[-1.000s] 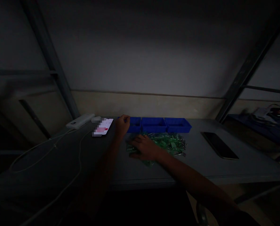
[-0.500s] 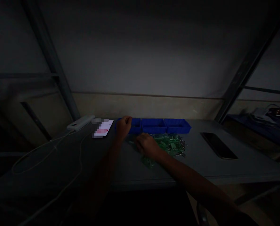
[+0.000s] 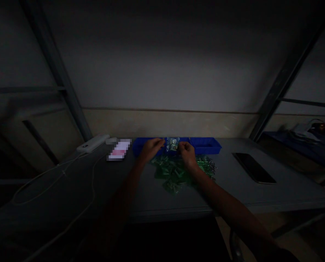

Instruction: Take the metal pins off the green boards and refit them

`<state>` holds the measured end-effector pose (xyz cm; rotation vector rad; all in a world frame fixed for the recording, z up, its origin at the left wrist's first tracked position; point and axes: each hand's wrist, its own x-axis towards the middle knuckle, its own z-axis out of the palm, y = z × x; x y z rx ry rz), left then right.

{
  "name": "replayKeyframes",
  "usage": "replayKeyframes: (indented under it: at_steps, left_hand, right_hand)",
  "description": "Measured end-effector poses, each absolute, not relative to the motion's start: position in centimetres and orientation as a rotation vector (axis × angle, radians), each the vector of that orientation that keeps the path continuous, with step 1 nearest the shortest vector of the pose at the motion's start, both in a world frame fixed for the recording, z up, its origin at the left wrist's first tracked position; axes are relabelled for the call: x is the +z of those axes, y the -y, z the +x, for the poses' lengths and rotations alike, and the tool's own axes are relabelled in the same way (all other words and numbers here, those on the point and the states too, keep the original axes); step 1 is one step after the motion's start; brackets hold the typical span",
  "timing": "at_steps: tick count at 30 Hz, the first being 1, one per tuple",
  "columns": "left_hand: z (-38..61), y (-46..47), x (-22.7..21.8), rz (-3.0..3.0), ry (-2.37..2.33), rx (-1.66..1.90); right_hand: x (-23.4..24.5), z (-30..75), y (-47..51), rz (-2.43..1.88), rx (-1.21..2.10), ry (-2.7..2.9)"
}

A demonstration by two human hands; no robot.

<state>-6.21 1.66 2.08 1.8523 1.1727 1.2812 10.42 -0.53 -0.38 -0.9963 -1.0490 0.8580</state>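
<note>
A small clear plastic bag (image 3: 173,144) with shiny contents is held up in front of the blue bins. My right hand (image 3: 187,153) is closed at its right edge, with thumb and fingers pinched. Close to the bag's left edge, my left hand (image 3: 153,146) is also pinched; what its fingertips hold is too dark to make out. Below both hands lies a spread pile of green plastic packets (image 3: 175,175), with thin metal pieces (image 3: 212,165) at its right side. My right forearm hides part of the pile.
Three joined blue bins (image 3: 207,145) stand along the back of the grey table (image 3: 148,198). At left are a lit phone (image 3: 120,151), a white power bank (image 3: 93,143) and a loose cable (image 3: 93,182). A dark phone (image 3: 254,168) lies at right. Metal posts (image 3: 54,62) frame the table.
My right hand has risen from the pile toward the bins, and the bag now shows at its fingers. My left hand has shifted right, closer to the right hand.
</note>
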Motion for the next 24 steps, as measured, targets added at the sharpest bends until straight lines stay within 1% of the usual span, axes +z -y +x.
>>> replayKeyframes:
  at_steps: [6,15,24]
  left_hand:
    - [-5.5,-1.5,1.6,1.922,-1.076,1.248]
    - [-5.2,-0.7,2.5,1.772,-1.099,1.266]
    - [-5.0,-0.7,2.5,1.742,-1.082,1.248]
  right_hand:
    - [-0.4,10.6,0.4,-0.990,0.880,1.034]
    - [-0.2,10.2,0.7,-0.914,1.045,1.067]
    - [0.5,10.2,1.2,-0.903,1.018,1.108]
